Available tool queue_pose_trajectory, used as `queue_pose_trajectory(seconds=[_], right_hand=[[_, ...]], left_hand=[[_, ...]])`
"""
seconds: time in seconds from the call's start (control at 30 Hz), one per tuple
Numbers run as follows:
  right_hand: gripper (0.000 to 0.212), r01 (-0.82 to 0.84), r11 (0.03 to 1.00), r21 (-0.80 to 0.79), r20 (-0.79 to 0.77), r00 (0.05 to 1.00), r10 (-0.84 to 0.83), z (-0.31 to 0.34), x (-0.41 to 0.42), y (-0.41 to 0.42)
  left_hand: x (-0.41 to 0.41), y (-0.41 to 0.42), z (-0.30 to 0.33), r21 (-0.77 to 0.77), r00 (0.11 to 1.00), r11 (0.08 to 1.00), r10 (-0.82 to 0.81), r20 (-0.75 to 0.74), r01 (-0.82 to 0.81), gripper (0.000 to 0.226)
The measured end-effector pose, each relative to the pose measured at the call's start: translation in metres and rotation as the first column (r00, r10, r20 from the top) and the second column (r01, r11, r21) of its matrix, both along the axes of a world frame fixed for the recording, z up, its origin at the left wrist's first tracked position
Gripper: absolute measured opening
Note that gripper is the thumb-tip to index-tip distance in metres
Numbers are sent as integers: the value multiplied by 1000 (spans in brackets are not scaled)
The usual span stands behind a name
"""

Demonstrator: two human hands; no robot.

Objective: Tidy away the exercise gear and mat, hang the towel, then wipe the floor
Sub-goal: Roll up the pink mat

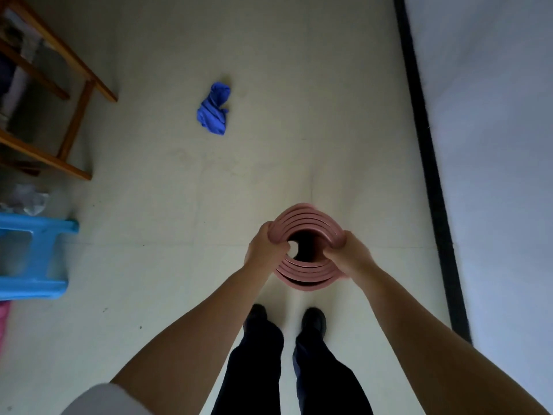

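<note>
Two hands on one rolled pink mat [308, 274], held upright in front of the legs, seen from above down its open core. Left hand [264, 250] clamped on the left edge of the coil, fingers [282, 248] curled over the rim into the hollow middle. Right hand [348, 254] clamped on the right edge in the same way, fingers hooked inward. Cannot tell whether the lower end of the mat touches the floor [209, 205] or hangs just above it.

Blue towel [214, 109] crumpled on the floor, far and to the left, well apart from the mat. Wooden rack [80, 115] at far left, blue plastic stool [33, 259] at near left, dark baseboard [425, 151] along the right wall.

Likely step: securing the roll before putting it away. Towel not yet hung, floor not yet wiped.

Main risk: coil looks loose, with gaps between the layers, so could spring open or telescope downward if the grip relaxes. Gripping only the upper rim could also let the inner layers slide out. Smaller risk: carrying the mat leftward toward the rack and stepping on the towel.
</note>
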State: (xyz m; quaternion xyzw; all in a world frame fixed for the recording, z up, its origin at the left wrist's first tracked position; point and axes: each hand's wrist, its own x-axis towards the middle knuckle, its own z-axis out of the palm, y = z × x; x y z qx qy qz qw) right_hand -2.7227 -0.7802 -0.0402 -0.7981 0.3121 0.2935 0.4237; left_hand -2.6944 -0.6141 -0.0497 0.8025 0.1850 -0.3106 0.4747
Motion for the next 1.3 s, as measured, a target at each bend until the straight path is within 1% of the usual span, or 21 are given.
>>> queue_pose_trajectory(seconds=[0.07,0.17,0.3,0.4,0.5,0.57,0.67,0.73,0.87,0.97,1.13,1.17,1.23,1.3], right_hand=[[42,31,999,-7,-17,999,-31,19,-27,-5],[35,169,985,26,-45,985,-168,36,-71,-7],[41,295,955,-42,-18,955,-296,45,-124,6],[38,440,897,-42,-3,898,-440,51,-165,23],[39,570,821,-20,-1,821,-570,51,-218,37],[41,700,713,43,-17,714,-700,53,-262,50],[42,860,495,124,-33,502,-864,58,-334,76],[43,916,372,149,-32,380,-924,59,-384,94],[42,973,145,179,-27,152,-988,59,-482,124],[35,983,-28,183,-26,-24,-999,61,-568,144],[22,920,-359,156,-3,-363,-932,76,-718,185],[19,891,-426,158,8,-432,-902,80,-744,192],[14,827,-533,178,42,-548,-836,88,-791,199],[20,761,-619,196,83,-642,-763,92,-831,200]], left_hand=[[-15,-5,13,-11,995,995,-94,14,94,45],[-35,-10,22,-7,967,968,-251,34,251,43],[-57,-12,32,-32,904,904,-424,57,426,42],[-75,-10,40,-33,828,827,-559,49,561,48],[-102,-14,48,-16,701,701,-712,35,713,51],[-130,-21,53,-6,580,580,-813,44,814,49],[-183,-34,58,19,369,371,-928,55,928,46],[-226,-42,61,47,235,238,-971,52,970,46],[-322,-59,62,74,16,18,-999,37,997,47],[-413,-73,62,87,-138,-134,-990,37,987,47],[-592,-85,68,94,-465,-458,-882,75,884,45],[-625,-86,70,100,-507,-498,-858,89,861,45],[-686,-90,75,106,-556,-547,-824,108,831,43],[-737,-97,81,98,-567,-558,-817,109,824,42]])
